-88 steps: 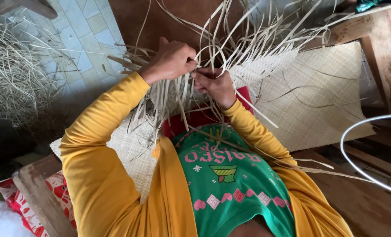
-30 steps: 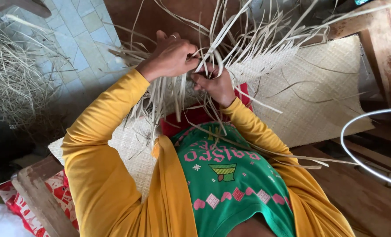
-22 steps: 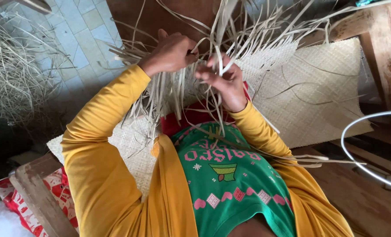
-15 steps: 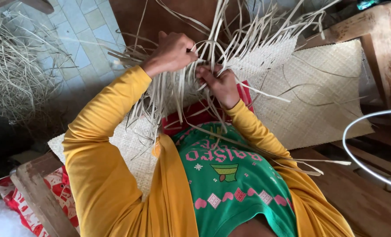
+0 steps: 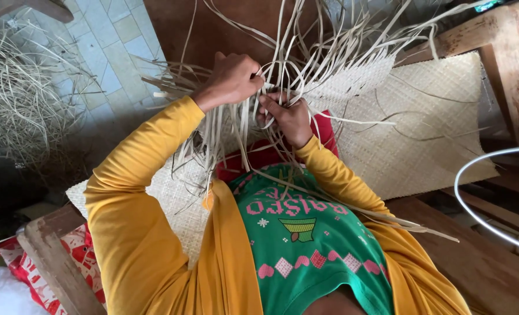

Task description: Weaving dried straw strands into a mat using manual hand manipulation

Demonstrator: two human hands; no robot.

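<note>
My left hand [image 5: 231, 79] is closed around a bundle of pale loose straw strips [image 5: 224, 137] that hang down from its grip over my lap. My right hand [image 5: 288, 116] sits just right of it, fingers pinching several strips at the unfinished edge of a woven straw mat [image 5: 422, 134]. Long loose strips [image 5: 329, 41] fan upward and outward from where the two hands meet. Both arms wear yellow sleeves, and the hands nearly touch.
The woven mat spreads right over a wooden bench [image 5: 504, 64]. A heap of loose straw [image 5: 20, 99] lies on the tiled floor at left. A red patterned cushion [image 5: 23, 268] and a wooden rail [image 5: 55, 256] sit lower left. A white curved tube [image 5: 486, 216] arcs at right.
My right hand rose among the strips, then came back down beside my left hand. The left hand keeps its grip on the bundle. The loose strips shifted slightly.
</note>
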